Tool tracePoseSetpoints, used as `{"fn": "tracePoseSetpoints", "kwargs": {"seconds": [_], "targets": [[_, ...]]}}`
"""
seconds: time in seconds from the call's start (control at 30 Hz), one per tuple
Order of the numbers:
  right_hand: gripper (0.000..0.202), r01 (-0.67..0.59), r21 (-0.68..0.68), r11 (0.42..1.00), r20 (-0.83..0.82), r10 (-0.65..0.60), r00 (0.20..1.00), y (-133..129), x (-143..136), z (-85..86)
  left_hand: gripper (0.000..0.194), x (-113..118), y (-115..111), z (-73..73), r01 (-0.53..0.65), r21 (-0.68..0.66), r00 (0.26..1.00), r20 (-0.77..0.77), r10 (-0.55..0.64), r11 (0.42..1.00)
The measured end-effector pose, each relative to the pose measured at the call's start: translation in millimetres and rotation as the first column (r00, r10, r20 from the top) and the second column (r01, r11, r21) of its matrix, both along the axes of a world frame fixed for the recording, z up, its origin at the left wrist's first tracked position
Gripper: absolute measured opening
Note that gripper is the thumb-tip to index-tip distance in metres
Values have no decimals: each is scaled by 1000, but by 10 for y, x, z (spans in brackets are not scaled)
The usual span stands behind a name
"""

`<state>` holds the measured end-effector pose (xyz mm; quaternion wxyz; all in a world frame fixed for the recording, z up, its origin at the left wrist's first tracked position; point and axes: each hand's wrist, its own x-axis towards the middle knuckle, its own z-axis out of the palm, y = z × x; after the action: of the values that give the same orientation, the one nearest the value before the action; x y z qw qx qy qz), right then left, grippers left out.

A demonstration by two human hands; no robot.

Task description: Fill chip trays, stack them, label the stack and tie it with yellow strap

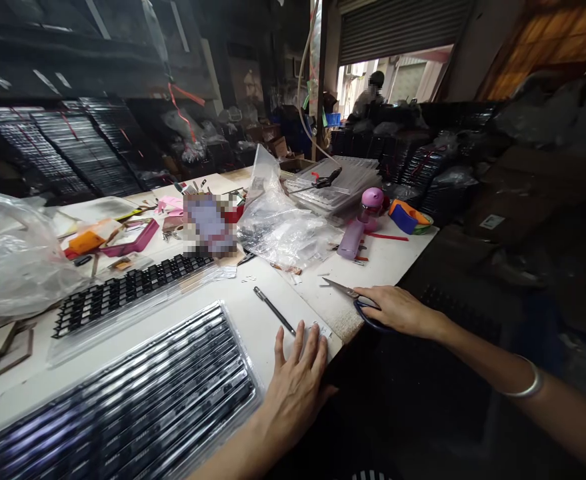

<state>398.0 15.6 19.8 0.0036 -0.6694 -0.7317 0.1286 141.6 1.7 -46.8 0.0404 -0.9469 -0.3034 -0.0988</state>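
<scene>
My right hand (400,310) grips a pair of scissors (345,289) by its dark blue handles, over the table's right edge. The blades point left across the white tabletop, close to small white scraps (325,281). Flat on the table near the front edge, my left hand (300,363) has its fingers spread and holds nothing. Just beyond its fingertips lies a black pen (274,310). To the left of that hand sits a clear plastic tray (245,350) filled with rows of long black parts. Behind it is another clear tray with a black gridded piece (133,293).
Crumpled clear plastic bags (293,227) lie mid-table, before stacked clear trays (333,187). A pink bottle (373,203), a purple container (351,239) and a tape roll (410,219) stand at the right. A large plastic bag (13,253) fills the left side. A person (369,97) is in the background.
</scene>
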Motion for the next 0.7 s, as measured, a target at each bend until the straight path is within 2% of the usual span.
{"fn": "tracePoseSetpoints", "kwargs": {"seconds": [0.23, 0.47, 0.7], "targets": [[47, -114, -22, 993, -31, 113, 993, 103, -259, 49, 63, -19, -11, -16, -7, -3, 1000, -4, 7, 1000], [48, -195, -42, 980, -61, 192, 979, 142, -240, 159, 63, -20, -12, -8, -1, -22, 1000, -2, 1, 1000], [47, -133, 28, 991, -24, 134, 991, 208, -221, 84, 61, -15, 3, -3, -1, -30, 1000, -8, 1, 1000]]}}
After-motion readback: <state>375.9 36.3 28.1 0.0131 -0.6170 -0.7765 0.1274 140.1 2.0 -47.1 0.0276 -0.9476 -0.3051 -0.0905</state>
